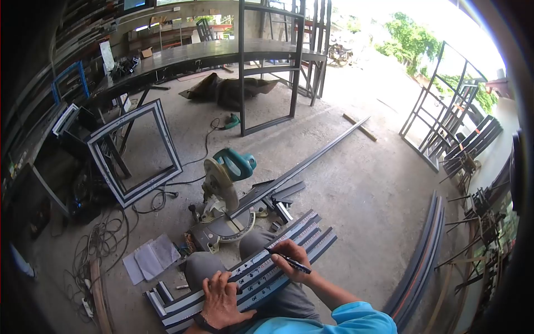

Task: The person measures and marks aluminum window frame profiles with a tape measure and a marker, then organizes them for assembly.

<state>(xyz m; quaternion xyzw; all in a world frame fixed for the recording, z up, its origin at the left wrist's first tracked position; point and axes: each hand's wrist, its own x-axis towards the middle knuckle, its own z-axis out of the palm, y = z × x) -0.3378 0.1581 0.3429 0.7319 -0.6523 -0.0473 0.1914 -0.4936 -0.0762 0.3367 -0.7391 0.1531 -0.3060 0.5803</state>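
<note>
1. With our right hand (292, 257) we are gripping a black pen (298, 265), thumb and fingers closed around it.
2. The pen is slanting through that grip, its back end sticking out toward our right forearm; we are not managing to tell whether its tip is touching metal.
3. Our left hand (221, 303) is lying palm down, fingers a little spread and thumb well apart, pressing on the metal bars (258, 286) without closing around them.
4. The bars are lying side by side across our lap, running beneath both hands and showing handwritten marks between them.
5. Left of our left hand, short metal pieces (165, 292) are lying at the bars' end.
6. Beyond both hands, a saw (219, 181) is standing on the floor; papers (158, 259) are lying ahead and left of our left hand.
</note>
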